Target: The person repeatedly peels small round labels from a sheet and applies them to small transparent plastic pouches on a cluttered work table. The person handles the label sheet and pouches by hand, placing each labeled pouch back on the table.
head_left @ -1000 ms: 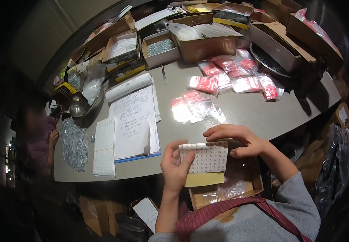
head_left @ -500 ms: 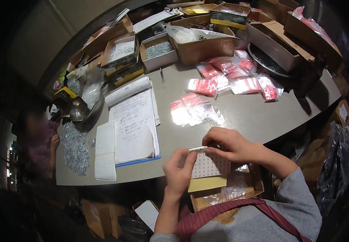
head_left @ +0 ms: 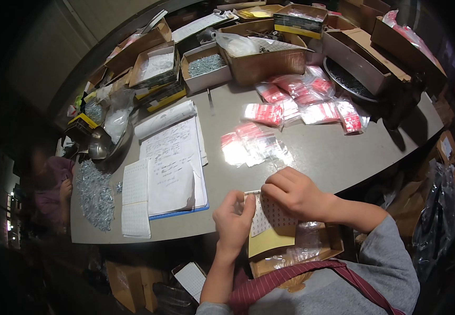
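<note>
A sheet of small printed labels (head_left: 266, 217) with a yellow backing (head_left: 272, 242) is held between my hands just off the table's near edge. My left hand (head_left: 233, 220) pinches its upper left corner between thumb and fingers. At the top edge, my right hand (head_left: 299, 195) has its fingers curled down over the sheet, hiding the upper right part. Beneath the sheet, an open cardboard box (head_left: 334, 242) holds clear plastic bags (head_left: 309, 240). Beyond my hands, small red-and-clear zip bags (head_left: 254, 143) lie on the table.
A clipboard with handwritten paper (head_left: 172, 173) and a folded label sheet (head_left: 135, 197) lie left, beside a heap of screws (head_left: 95, 194). More bagged packs (head_left: 296, 94), a box of screws (head_left: 205, 64) and a round tray (head_left: 345, 79) stand farther back. Another person (head_left: 54, 184) is at far left.
My right hand has rolled forward over the top of the sheet, its fingers curling further down. The sheet has tilted slightly, and more of the yellow backing shows.
</note>
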`<act>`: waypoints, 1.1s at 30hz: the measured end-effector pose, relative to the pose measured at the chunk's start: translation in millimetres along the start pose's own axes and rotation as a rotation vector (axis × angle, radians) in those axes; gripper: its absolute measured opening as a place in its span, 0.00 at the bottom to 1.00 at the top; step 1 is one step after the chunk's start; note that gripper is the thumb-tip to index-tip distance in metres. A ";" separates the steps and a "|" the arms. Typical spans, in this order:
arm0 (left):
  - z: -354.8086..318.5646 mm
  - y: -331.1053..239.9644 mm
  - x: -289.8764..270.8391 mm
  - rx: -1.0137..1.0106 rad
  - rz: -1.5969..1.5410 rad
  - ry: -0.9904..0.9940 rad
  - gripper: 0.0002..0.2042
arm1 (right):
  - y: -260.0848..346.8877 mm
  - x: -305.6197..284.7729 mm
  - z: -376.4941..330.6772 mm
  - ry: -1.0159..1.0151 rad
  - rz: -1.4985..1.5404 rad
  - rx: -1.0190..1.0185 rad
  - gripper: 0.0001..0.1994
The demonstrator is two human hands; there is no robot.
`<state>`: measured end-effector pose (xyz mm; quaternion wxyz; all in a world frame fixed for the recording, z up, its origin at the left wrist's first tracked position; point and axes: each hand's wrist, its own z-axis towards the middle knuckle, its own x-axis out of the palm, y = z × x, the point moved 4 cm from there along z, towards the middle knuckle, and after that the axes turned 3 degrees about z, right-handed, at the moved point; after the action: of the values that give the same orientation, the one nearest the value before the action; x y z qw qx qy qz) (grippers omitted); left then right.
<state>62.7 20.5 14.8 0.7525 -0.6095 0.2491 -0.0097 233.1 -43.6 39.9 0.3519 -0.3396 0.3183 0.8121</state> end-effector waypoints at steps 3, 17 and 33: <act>4.0 8.3 -0.2 -0.036 0.025 0.011 0.10 | -1.5 -1.1 -1.5 0.057 0.034 -0.034 0.13; 8.6 14.0 -1.5 -0.102 -0.153 0.047 0.09 | -128.7 -18.5 24.2 0.506 0.015 0.529 0.16; 7.5 11.2 -7.9 -0.063 -0.552 0.086 0.12 | -114.1 -12.5 51.2 0.352 0.243 0.483 0.11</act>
<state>55.4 32.7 8.4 0.6910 -0.6763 0.1055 -0.2326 312.7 53.3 46.9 0.2623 -0.3411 0.5960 0.6780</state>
